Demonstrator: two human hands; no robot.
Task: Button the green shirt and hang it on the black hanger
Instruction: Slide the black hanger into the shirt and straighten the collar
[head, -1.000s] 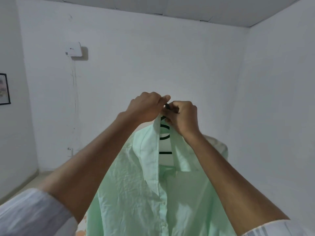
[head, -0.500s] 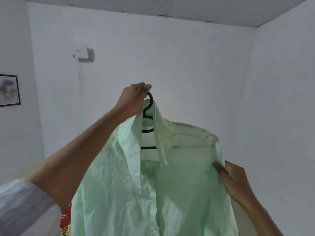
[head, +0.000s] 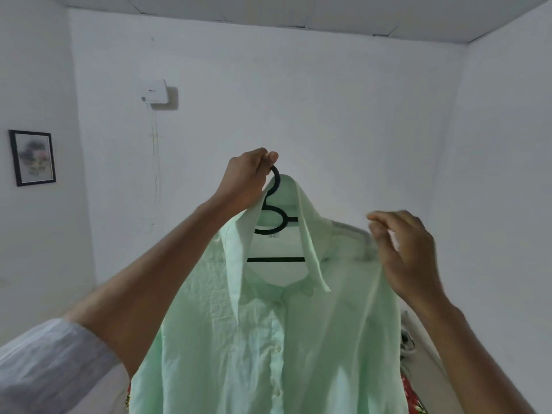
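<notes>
The pale green shirt (head: 268, 339) hangs on the black hanger (head: 276, 225), held up in front of me. Its front placket is buttoned and the collar stands up around the hanger neck. My left hand (head: 249, 180) is shut on the hanger's hook at the top. At the shirt's right shoulder is my right hand (head: 406, 252), blurred, its fingers curled; whether it pinches the cloth I cannot tell. The hanger's arms are hidden inside the shirt.
White walls close the room ahead and on both sides. A white box (head: 155, 92) is mounted on the far wall, and a framed picture (head: 33, 158) hangs on the left wall. Red patterned fabric (head: 410, 395) shows below the shirt at the right.
My right hand left the hook, dropped to the shirt's right side, then rose to the right shoulder. My left hand kept the hook, and the shirt now faces me more squarely.
</notes>
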